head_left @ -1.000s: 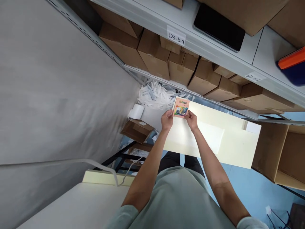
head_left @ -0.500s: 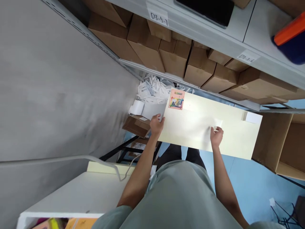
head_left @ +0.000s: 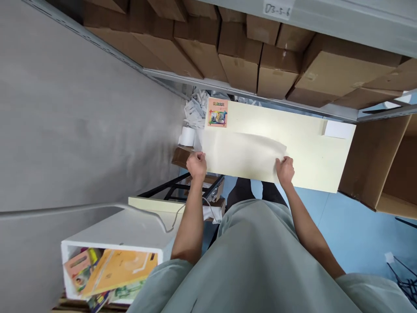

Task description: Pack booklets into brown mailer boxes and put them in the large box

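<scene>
A long, pale sheet (head_left: pixel 243 152), slightly curved along its far edge, stretches between my two hands over the cream-coloured table (head_left: pixel 312 158). Whether it is paper or thin plastic film I cannot tell. My left hand (head_left: pixel 196 164) pinches its left end, just past the table's left edge. At the sheet's right end, my right hand (head_left: pixel 285 169) has thumb and fingers closed on the corner. Beyond the sheet, a pink booklet (head_left: pixel 217 113) with a colourful picture lies at the table's far left corner. A white stack or block (head_left: pixel 339 129) sits at the far right.
Shelving with several cardboard boxes (head_left: pixel 241 74) runs above the table's far side. An open carton (head_left: pixel 368 161) stands at the right. White scraps (head_left: pixel 196 111) and a white roll (head_left: pixel 186 136) are at the left. A white bin (head_left: pixel 110 234) with books is near my left arm.
The pale sheet now shows clearly, its far edge lifted into a curve between my hands. My view has shifted, and the bin of books at lower left shows more fully.
</scene>
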The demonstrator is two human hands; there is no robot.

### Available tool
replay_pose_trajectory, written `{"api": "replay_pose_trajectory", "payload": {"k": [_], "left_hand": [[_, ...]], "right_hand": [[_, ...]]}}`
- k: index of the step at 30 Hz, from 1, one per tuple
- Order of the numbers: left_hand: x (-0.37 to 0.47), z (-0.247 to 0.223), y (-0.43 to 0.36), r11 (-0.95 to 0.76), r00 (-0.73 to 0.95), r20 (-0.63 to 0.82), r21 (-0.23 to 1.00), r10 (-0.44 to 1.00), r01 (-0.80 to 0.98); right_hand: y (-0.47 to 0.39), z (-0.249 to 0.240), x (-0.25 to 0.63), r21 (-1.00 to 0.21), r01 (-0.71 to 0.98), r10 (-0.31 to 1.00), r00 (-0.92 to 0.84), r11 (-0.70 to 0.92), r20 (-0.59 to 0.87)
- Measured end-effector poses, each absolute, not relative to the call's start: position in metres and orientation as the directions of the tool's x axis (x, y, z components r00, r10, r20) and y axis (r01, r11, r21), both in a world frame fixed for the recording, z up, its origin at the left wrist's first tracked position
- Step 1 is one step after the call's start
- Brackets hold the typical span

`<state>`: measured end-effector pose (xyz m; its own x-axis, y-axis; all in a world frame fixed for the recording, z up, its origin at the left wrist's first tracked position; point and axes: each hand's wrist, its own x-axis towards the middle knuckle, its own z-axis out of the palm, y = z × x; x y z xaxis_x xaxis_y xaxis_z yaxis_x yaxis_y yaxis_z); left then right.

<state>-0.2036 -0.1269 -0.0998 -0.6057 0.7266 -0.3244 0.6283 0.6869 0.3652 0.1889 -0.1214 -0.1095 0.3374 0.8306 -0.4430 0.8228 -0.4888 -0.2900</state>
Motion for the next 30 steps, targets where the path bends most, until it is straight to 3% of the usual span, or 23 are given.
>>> {"api": "replay_pose_trajectory", "payload": {"k": [7,14,21,27,30], "left_hand": [[-0.143,-0.061,-0.149,0.65,-0.632,-0.199,0.403,0.749,0.644],[-0.081,-0.044,-0.154,0.57,-0.564,-0.174,0.482,0.807,0.666],[-0.027,-0.077,-0.138,0.515,-0.399,-0.326,0.492,0.857,0.702],[-0.003,-0.118,-0.121,0.547,-0.326,-0.486,0.427,0.81,0.72],[0.0,-0.13,-0.121,0.553,-0.305,-0.514,0.446,0.802,0.704]], "right_hand": [[-0.11,-0.115,0.216,-0.365,0.805,0.825,0.249,-0.468,-0.508],[-0.133,-0.09,0.335,-0.44,0.756,0.863,0.331,-0.484,-0.381],[-0.157,-0.074,0.429,-0.373,0.697,0.782,0.469,-0.613,-0.41],[-0.156,-0.087,0.429,-0.3,0.629,0.692,0.595,-0.717,-0.409],[-0.151,-0.084,0.409,-0.335,0.603,0.69,0.633,-0.724,-0.351]]}}
